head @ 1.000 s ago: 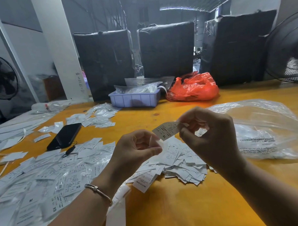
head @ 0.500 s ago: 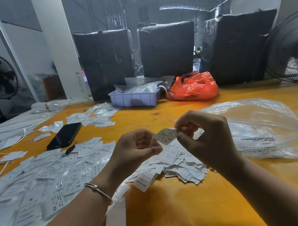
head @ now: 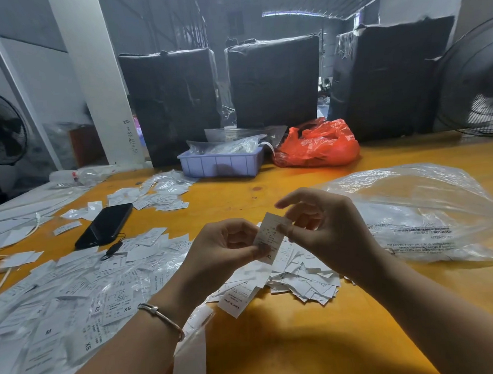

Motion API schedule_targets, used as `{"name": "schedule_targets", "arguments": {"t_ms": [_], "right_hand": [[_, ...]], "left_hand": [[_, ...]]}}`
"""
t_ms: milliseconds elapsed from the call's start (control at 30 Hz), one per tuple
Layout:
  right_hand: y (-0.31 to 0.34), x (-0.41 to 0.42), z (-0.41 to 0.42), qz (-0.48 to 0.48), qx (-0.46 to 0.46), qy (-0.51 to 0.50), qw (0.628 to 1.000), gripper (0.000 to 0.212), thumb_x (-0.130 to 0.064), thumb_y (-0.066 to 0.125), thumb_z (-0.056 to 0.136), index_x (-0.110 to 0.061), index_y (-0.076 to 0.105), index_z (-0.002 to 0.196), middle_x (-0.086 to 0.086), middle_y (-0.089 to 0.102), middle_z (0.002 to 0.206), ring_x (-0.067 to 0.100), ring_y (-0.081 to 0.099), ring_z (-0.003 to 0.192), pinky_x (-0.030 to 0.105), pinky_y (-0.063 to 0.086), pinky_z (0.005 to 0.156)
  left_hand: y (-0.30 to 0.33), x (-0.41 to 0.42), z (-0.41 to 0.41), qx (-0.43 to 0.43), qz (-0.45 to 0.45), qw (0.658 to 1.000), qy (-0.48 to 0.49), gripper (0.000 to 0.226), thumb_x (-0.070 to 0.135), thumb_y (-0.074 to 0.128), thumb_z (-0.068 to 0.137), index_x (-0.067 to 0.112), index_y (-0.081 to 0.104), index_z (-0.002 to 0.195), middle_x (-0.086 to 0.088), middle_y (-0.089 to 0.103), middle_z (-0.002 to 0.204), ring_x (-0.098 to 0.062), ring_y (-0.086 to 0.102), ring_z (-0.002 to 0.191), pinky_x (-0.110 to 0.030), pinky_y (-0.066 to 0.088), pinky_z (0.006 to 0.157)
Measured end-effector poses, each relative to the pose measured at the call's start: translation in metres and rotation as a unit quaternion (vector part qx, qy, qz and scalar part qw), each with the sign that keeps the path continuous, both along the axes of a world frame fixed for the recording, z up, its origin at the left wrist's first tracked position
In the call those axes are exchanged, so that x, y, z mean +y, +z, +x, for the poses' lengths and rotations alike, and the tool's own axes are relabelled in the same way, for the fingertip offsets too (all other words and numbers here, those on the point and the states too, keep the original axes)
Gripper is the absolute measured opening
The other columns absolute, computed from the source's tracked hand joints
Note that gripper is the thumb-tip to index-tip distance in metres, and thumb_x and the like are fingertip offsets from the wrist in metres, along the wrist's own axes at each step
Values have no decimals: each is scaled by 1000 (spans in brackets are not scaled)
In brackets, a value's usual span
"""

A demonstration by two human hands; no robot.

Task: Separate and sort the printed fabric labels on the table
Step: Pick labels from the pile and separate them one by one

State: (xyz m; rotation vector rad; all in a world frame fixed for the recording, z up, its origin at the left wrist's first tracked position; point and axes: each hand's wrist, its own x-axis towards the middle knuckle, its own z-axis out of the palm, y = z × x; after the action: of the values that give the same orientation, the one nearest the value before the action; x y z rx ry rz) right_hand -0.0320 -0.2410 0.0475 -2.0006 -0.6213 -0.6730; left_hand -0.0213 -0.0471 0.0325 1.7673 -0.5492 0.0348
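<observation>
A white printed fabric label (head: 271, 236) marked XL hangs upright between both hands above the orange table (head: 289, 349). My left hand (head: 222, 250) pinches its lower edge with thumb and forefinger. My right hand (head: 329, 228) pinches its upper right edge, its other fingers loosely spread. Beneath the hands lies a heap of loose labels (head: 303, 277). A wide spread of labels (head: 74, 290) marked XS and M covers the table's left side. A smaller pile of labels (head: 161, 193) sits further back.
A black phone (head: 104, 225) lies among the left labels. A clear plastic bag (head: 427, 215) lies to the right. At the back stand a lilac tray (head: 221, 165), an orange bag (head: 317, 144) and three black wrapped bundles. Fans stand at both sides.
The label has turned from nearly flat in my right hand to upright, and my left hand has come up and taken its lower edge.
</observation>
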Motion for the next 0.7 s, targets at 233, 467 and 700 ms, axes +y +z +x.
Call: {"name": "schedule_targets", "arguments": {"t_ms": [233, 467, 700], "right_hand": [[-1, 6, -1, -41, -4, -18, 999, 15, -8, 74, 80, -18, 76, 91, -6, 71, 74, 9, 64, 64, 33, 54, 61], [-5, 6, 0, 1, 64, 32, 997, 19, -1, 70, 80, -16, 77, 89, -7, 71, 74, 8, 65, 65, 30, 56, 61], [-7, 7, 2, -37, 114, 65, 991, 8, -16, 72, 81, -22, 77, 82, -7, 70, 80, 10, 63, 77, 29, 51, 64]], "left_hand": [[-1, 1, 1, 28, -30, 999, 3, 16, -2, 74, 77, 1, 69, 92, -9, 76, 90, -21, 73, 87, -24, 56, 72], [-1, 2, 2, 26, -36, 999, 0, 29, 10, 78, 71, 9, 68, 98, -7, 76, 90, -18, 73, 89, -22, 56, 70], [-2, 1, 1, 8, -17, 1000, 2, 34, 22, 76, 66, 12, 70, 97, -5, 77, 89, -16, 73, 87, -19, 55, 69]]}}
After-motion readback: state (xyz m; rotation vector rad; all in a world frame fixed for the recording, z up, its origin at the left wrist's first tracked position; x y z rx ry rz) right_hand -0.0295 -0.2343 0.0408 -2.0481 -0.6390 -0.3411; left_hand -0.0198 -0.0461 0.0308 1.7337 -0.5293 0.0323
